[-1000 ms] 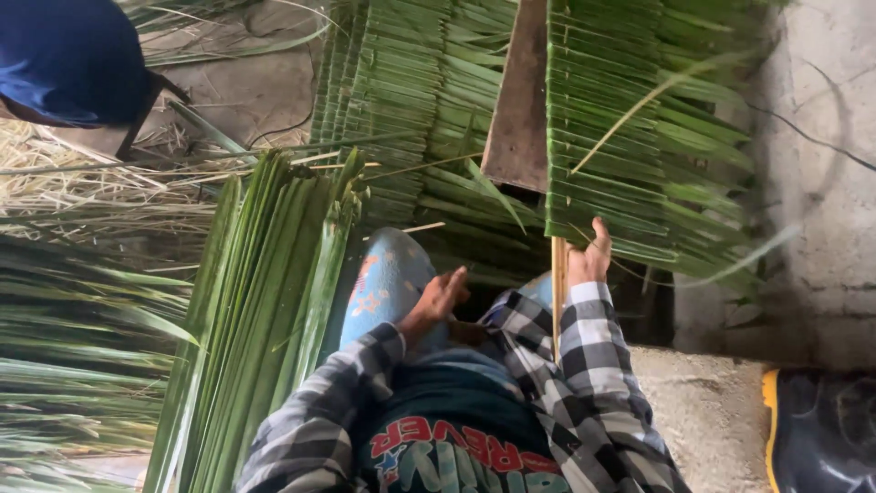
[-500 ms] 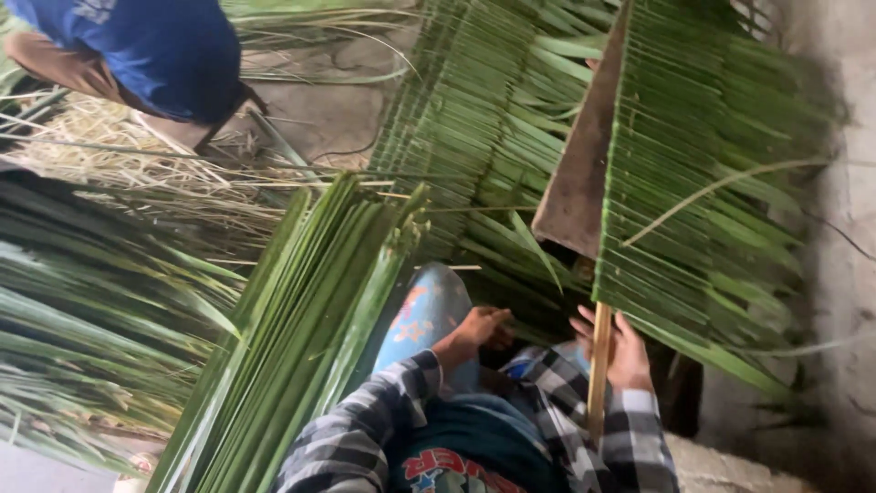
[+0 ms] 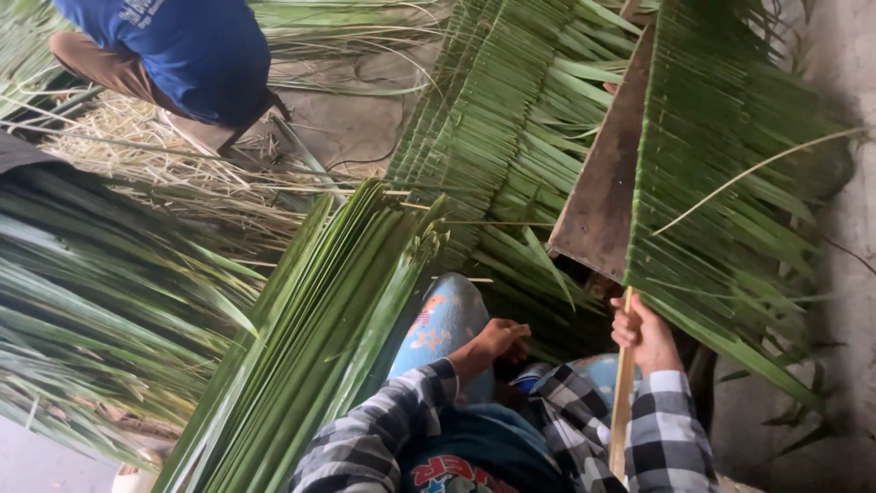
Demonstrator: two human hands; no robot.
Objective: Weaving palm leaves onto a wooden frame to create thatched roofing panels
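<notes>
While my right hand (image 3: 641,334) grips the bamboo slat (image 3: 622,402) under the woven palm-leaf panel (image 3: 721,192), my left hand (image 3: 497,342) rests loosely curled, holding nothing, above my knee (image 3: 443,329), beside the loose leaf bundle (image 3: 310,347)

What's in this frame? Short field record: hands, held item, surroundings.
right hand: shut on wooden slat, at the edge of the woven leaf panel
left hand: low between the knees, grip hidden
left side: loose leaf bundle
behind panel: brown board
top left: another person in blue, crouched on dry straw
</notes>
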